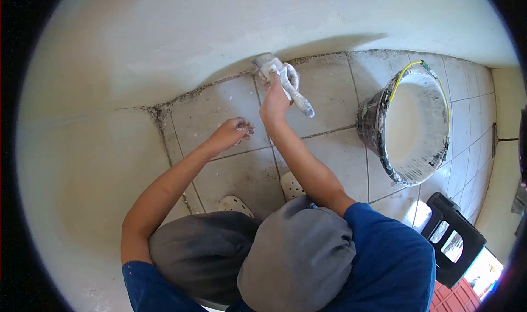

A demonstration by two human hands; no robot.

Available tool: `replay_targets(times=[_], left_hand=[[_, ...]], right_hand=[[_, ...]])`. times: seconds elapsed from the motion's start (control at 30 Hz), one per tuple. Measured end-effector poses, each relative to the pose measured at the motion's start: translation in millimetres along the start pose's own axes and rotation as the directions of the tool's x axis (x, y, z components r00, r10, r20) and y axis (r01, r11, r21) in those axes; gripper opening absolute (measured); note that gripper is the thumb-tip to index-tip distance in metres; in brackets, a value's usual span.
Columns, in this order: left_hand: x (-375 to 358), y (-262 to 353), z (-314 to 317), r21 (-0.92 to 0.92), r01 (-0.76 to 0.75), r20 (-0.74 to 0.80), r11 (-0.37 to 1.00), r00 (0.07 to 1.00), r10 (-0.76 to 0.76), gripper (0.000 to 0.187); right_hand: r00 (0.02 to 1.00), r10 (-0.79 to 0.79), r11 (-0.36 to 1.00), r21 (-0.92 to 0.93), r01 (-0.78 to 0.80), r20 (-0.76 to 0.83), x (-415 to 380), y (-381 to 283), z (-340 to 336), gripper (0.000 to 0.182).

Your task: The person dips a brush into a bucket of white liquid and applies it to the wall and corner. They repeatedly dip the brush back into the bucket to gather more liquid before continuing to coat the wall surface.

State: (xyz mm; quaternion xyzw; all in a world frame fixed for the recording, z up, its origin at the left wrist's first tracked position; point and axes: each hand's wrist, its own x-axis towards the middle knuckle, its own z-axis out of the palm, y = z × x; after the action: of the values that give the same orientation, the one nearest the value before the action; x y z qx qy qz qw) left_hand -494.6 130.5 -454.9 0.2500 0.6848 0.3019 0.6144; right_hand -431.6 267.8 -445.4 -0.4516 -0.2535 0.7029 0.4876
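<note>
My right hand (279, 95) is closed around a paintbrush (301, 102) smeared with white paint. The brush's bristles are right at the base of the pale wall (219, 32), and its paint-covered handle points down to the right. White paint coats several of my right fingers. My left hand (233, 134) hangs above the floor tiles to the left, its paint-specked fingers curled in and nothing showing in them.
To the right stands a black bucket (373, 120) with a yellow handle, holding off-white paint (403, 122). A black plastic stool (455, 240) is at the lower right. Grimy joints edge the tiled floor (324, 92). My cream clogs (236, 205) are below my hands.
</note>
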Motion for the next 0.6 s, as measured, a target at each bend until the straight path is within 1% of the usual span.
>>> replay_targets(times=[0.03, 0.13, 0.17, 0.23, 0.27, 0.33, 0.37, 0.47, 0.57, 0.6], left_hand=[[-1.4, 3.6, 0.2, 0.016, 0.009, -0.01, 1.0, 1.0, -0.009, 0.028], [-1.6, 1.1, 1.1, 0.003, 0.011, 0.004, 1.0, 1.0, -0.011, 0.03], [2.2, 0.1, 1.1, -0.006, -0.001, 0.012, 1.0, 1.0, 0.001, 0.031], [0.3, 10.5, 0.3, 0.006, 0.051, 0.049, 0.999, 0.998, -0.051, 0.031], [-0.5, 14.2, 1.7, 0.011, 0.077, 0.068, 0.997, 0.995, -0.078, 0.032], [1.5, 12.3, 4.1, -0.007, 0.063, 0.097, 0.998, 0.993, -0.062, 0.033], [2.3, 10.9, 5.0, -0.015, 0.059, 0.113, 0.998, 0.992, -0.057, 0.033], [-2.0, 15.9, 6.2, 0.032, 0.026, 0.139, 0.999, 0.99, -0.031, 0.034], [-7.7, 15.5, 8.9, 0.0, 0.029, 0.062, 1.0, 0.998, -0.029, 0.032], [-7.2, 14.0, 7.8, -0.009, 0.041, 0.064, 0.999, 0.997, -0.041, 0.032]], right_hand=[[0.997, -0.05, 0.999, 0.011, 0.05, 0.066, -4.7, -8.6, 6.7, 0.035], [0.994, -0.04, 0.99, 0.138, 0.026, 0.1, -32.3, -40.5, 8.8, 0.035], [0.998, 0.002, 0.99, 0.14, -0.012, 0.07, -35.0, -40.5, 2.9, 0.034], [0.996, 0.084, 0.986, 0.146, -0.085, 0.015, -34.4, -29.5, -9.9, 0.034], [0.995, 0.081, 0.995, 0.055, -0.079, -0.051, -24.0, -5.9, -21.4, 0.033], [0.998, -0.017, 0.997, -0.078, 0.012, -0.066, -0.3, 35.6, -28.6, 0.032], [0.995, -0.065, 0.988, -0.143, 0.054, -0.072, 9.5, 45.3, -26.5, 0.032], [0.998, -0.057, 0.996, -0.075, 0.054, -0.036, 14.8, 11.7, 10.5, 0.033], [0.977, -0.18, 0.977, 0.134, 0.165, 0.116, -15.6, -41.1, 21.7, 0.033], [0.97, -0.204, 0.979, 0.059, 0.197, 0.134, -22.1, -49.2, 14.4, 0.035]])
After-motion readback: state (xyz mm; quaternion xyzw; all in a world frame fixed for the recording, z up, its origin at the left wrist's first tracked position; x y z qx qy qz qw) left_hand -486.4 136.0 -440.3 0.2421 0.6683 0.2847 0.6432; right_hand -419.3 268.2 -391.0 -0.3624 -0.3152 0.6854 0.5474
